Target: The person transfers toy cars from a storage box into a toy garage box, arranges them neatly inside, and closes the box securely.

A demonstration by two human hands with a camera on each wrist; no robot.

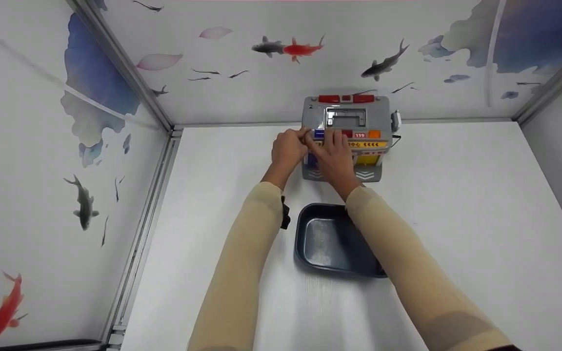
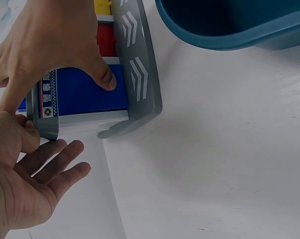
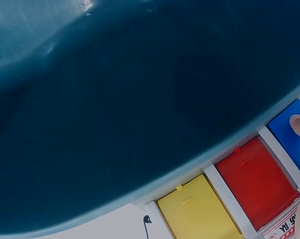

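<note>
A grey toy rescue station (image 1: 347, 117) stands against the back wall, with yellow (image 3: 200, 211), red (image 3: 257, 181) and blue doors (image 2: 90, 94) along its front. My right hand (image 1: 334, 158) spreads over its front left, fingers on the front edge of the roof. The right thumb (image 2: 102, 74) presses the blue door. Beside it, my left hand (image 1: 288, 151) is at the station's left front corner, thumb and index finger close together there. Its other fingers (image 2: 58, 167) extend loosely below the corner. I cannot tell what lies between the left thumb and index finger.
A dark blue tray (image 1: 300, 248) sits in front of the station, partly under my right forearm. White table (image 1: 456, 219) extends to both sides. Fish-patterned panels (image 1: 242, 87) form the back and left walls. A grey handle (image 1: 396, 122) sticks out on the station's right side.
</note>
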